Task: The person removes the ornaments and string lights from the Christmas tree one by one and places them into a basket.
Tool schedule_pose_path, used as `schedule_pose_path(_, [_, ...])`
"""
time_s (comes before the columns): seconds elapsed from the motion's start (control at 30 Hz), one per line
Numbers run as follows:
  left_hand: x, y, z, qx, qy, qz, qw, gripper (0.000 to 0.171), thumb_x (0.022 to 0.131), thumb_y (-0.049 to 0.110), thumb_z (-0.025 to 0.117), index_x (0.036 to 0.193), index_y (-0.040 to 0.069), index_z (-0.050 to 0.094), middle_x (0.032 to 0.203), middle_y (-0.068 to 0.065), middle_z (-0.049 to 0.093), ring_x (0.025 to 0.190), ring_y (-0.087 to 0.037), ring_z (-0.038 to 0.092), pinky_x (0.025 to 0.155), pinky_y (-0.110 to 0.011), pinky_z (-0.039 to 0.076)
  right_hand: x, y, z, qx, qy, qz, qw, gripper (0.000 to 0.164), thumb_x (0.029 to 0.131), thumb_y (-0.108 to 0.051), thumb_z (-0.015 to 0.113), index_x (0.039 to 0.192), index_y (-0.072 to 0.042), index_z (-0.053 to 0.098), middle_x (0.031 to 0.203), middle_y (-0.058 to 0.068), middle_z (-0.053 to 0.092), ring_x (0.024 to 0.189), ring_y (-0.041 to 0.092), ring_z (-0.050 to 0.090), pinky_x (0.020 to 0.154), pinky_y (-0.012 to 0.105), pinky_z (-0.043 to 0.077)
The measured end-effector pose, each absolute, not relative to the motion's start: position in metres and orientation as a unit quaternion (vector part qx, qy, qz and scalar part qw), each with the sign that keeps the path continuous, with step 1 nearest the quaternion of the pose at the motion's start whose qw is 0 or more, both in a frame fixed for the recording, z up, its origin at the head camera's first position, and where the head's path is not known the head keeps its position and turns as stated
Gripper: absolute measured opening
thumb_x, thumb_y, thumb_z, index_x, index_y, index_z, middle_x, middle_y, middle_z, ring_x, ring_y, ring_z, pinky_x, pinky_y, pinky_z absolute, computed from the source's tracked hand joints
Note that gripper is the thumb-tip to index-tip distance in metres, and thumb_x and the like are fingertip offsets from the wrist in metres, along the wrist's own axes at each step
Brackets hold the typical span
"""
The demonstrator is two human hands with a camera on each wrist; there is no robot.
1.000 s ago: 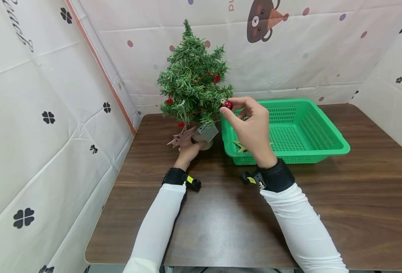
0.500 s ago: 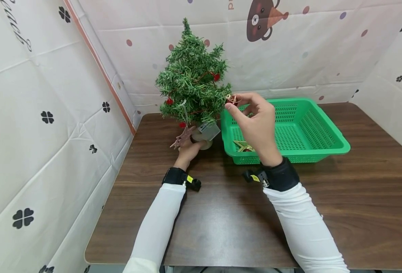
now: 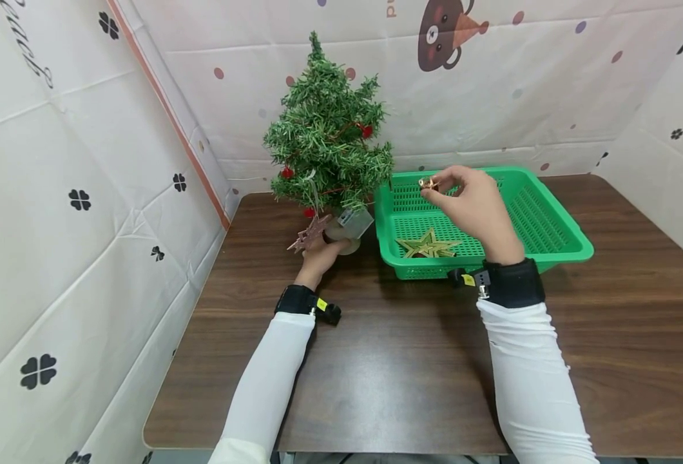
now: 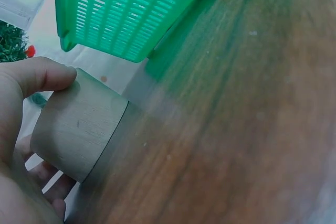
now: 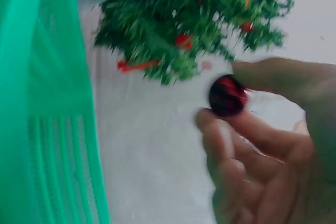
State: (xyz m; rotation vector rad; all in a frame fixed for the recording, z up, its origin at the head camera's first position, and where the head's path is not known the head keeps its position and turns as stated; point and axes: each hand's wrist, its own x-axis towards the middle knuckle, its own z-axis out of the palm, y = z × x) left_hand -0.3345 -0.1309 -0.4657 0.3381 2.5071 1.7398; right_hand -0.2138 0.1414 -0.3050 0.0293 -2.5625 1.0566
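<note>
Between thumb and fingertips, my right hand (image 3: pixel 480 205) pinches a small dark red bauble (image 5: pixel 227 96) with a gold cap, held over the green basket (image 3: pixel 562 254). My left hand (image 3: pixel 320 258) grips the round wooden base (image 4: pixel 79 125) of a small artificial Christmas tree (image 3: pixel 330 135). In the left wrist view the thumb lies on the base's top edge and the fingers pass round its far side. Red ornaments hang on the tree, and a pinkish star (image 3: pixel 309 233) dangles beside the left hand. A gold-green star (image 3: pixel 428 245) lies in the basket.
A clear box-like piece (image 3: pixel 355 223) hangs at the tree's lower right, just left of the basket. Patterned white cloth (image 3: pixel 492 96) rises behind and to the left of the brown wooden table (image 3: pixel 394 386).
My right hand has moved right, away from the tree and over the basket, carrying the bauble. The star in the basket is now uncovered. My left hand stays on the tree's base.
</note>
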Motion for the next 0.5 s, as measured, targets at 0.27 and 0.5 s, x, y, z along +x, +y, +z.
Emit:
schedule_pose_path(0.27, [-0.332,-0.134,-0.466,0.111,0.799,0.589,0.045,0.078,0.089,0.030,0.074,0.157,0.029,0.036,0.173,0.005,0.003,0.160,-0.029,-0.007,0.121,-0.071,-0.010,-0.227,0.156,-0.324,0.015,-0.959,0.284,-0.004,0.029,0.094,-0.025,0.073,0.117,-0.008,0.075,0.107,0.017,0.071,0.088,0.029,0.062,0.066,0.037,0.047])
schedule_pose_path(0.5, [-0.334,-0.134,-0.466,0.108,0.811,0.573,0.048,0.078,0.090,0.032,0.071,0.158,0.030,0.035,0.173,0.004,0.004,0.160,-0.030,-0.005,0.119,-0.074,-0.008,-0.233,0.162,-0.339,0.003,-0.965,0.247,-0.086,0.029,0.092,-0.021,0.072,0.114,-0.002,0.075,0.121,0.021,0.069,0.095,0.032,0.062,0.073,0.042,0.051])
